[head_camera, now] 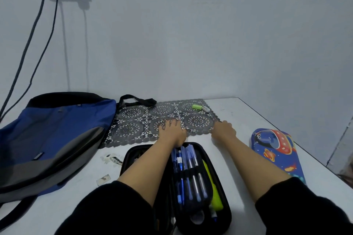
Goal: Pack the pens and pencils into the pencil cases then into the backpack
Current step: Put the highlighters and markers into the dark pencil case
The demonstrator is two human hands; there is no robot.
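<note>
Here: left hand, right hand, mat.

backpack: matt blue cloth | mat: perforated plastic (lace-like) | far-right pencil case: glossy print | table: smooth white

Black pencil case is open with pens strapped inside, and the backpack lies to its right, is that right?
No. The head view shows the backpack lying to the left of the black pencil case, not its right. The case is open with pens strapped inside.
</note>
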